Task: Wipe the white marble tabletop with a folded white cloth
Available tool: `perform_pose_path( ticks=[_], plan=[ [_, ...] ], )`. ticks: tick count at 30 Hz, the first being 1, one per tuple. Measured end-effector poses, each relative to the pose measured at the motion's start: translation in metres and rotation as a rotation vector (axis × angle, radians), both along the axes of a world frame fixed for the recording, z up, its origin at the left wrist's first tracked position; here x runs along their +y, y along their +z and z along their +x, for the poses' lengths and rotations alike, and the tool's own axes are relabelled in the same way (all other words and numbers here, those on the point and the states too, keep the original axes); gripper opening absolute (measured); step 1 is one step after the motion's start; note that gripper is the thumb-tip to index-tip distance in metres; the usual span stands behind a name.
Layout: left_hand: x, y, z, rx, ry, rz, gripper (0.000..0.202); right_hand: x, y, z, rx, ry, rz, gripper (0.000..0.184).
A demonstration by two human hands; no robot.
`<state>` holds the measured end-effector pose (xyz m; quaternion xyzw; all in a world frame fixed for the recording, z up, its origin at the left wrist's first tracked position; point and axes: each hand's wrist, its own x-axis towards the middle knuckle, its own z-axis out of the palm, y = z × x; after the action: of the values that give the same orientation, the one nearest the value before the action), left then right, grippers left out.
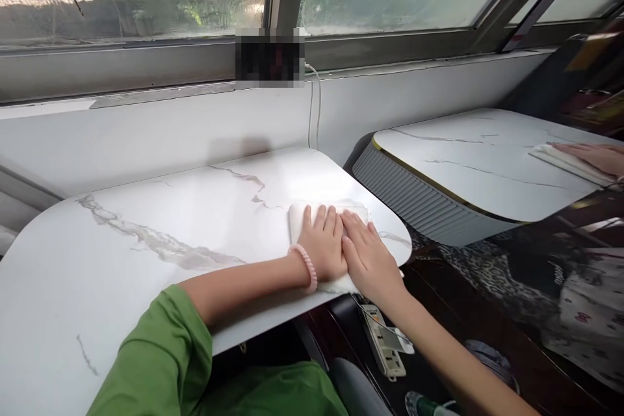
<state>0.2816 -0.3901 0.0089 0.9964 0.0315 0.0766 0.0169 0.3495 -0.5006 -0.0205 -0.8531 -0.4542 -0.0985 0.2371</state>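
A folded white cloth (301, 213) lies on the white marble-patterned tabletop (160, 208), near its right end. My left hand (322, 244), with a pink beaded bracelet at the wrist, is pressed flat on the cloth with its fingers stretched out. Beside it, touching its edge, my right hand (373, 260) also rests flat on the cloth, fingers extended and pointing away from me. The two hands cover most of the cloth; only its left, far and near edges show.
A second marble-patterned table (468, 162) with a ribbed side stands to the right. On it another person's hand (592, 156) rests on a white cloth (570, 166). Below my table's edge lies a power strip (385, 341). A white cable (319, 107) hangs from the windowsill.
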Motion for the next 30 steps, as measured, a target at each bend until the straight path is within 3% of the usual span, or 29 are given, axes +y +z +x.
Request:
perform_pose_path(
  ticks=[5, 13, 16, 21, 24, 30],
  plan=[
    [-0.01, 0.003, -0.033, -0.021, 0.017, -0.02, 0.056, -0.008, 0.0, -0.026, -0.028, 0.027, -0.016, 0.054],
    [0.017, 0.001, -0.023, 0.028, 0.08, -0.064, 0.058, 0.025, 0.004, -0.012, 0.012, 0.062, -0.053, 0.054],
    [0.043, -0.002, -0.011, 0.039, 0.126, -0.071, 0.057, 0.054, 0.006, -0.002, 0.031, 0.072, -0.078, 0.054],
    [0.106, -0.003, 0.017, 0.06, 0.148, -0.07, 0.057, 0.12, 0.005, 0.028, 0.061, 0.067, -0.073, 0.052],
    [0.141, -0.001, 0.034, 0.066, 0.224, -0.081, 0.056, 0.161, 0.006, 0.048, 0.049, 0.096, -0.099, 0.051],
    [0.184, -0.003, 0.059, 0.003, 0.357, -0.098, 0.054, 0.218, 0.016, 0.079, 0.039, 0.172, -0.2, 0.05]
  ],
)
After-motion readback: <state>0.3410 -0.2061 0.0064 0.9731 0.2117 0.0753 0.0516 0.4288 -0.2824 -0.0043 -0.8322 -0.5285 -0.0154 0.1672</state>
